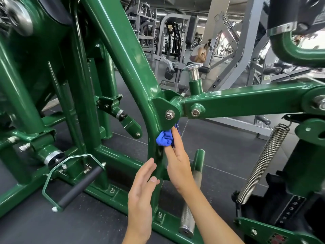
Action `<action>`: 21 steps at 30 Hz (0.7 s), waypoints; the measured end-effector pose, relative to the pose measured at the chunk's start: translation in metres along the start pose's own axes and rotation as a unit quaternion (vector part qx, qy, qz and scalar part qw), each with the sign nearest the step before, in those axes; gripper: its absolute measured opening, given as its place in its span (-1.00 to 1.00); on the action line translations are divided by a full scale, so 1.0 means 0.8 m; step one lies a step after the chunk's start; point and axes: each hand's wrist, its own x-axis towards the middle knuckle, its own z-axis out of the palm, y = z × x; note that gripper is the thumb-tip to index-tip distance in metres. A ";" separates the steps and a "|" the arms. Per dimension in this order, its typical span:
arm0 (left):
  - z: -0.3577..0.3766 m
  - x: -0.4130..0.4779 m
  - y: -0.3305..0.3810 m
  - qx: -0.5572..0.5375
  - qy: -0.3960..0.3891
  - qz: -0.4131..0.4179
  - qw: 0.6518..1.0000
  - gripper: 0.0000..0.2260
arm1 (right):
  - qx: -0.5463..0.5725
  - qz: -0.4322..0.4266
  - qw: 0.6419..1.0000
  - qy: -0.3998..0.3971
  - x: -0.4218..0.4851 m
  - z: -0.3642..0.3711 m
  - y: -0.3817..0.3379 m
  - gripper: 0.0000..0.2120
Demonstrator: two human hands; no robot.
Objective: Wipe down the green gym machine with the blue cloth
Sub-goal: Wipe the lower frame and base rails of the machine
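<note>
A: Item one, hands?

B: Right hand (177, 164): reaches up from the near right. It holds the blue cloth (164, 139) wadded between a long finger laid over the top and a digit beneath, and presses it onto the frame. Left hand (140, 189): open, fingers straight and together, holding nothing. Its fingertips are at the same upright tube, lower down; actual contact cannot be confirmed.

A: Item two, cloth location?

B: Against the right side of the tube, just under the pivot bolt (169, 114). It is bunched into a lump, with no clear long axis.

A: Item three, writing?

B: Black number strip (291, 211), near right: digits 1 to 6, running downward. Red-and-white label (277, 239) at the near right edge is too blurred to read. No brand name is legible.

A: Item four, orientation of the green gym machine (123, 55)?

B: The main tube slants from far upper left down to the right, bends at the pivot, then drops upright to the floor rail. A second arm (246, 101) runs from the pivot to the right, rising slightly. A coil spring (263, 164) leans on the near right. A knurled steel peg (189, 217) stands just right of the upright.
</note>
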 end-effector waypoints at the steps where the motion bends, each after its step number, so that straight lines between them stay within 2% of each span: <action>1: 0.000 0.000 0.000 -0.003 0.008 -0.003 1.000 -0.58 | 0.014 0.002 1.000 0.010 0.005 0.003 0.000 -0.50; 6: 0.004 0.000 0.008 -0.032 0.059 -0.045 0.997 -0.70 | 0.056 -0.014 0.997 0.054 0.008 0.018 0.007 -0.51; 11: -0.001 0.008 -0.006 0.024 0.110 -0.119 0.987 -0.69 | 0.060 0.032 0.991 0.113 -0.030 0.053 0.064 -0.47; 21: -0.014 0.038 -0.071 0.120 0.167 -0.219 0.954 -0.77 | 0.019 0.125 0.986 0.108 -0.088 0.097 0.182 -0.44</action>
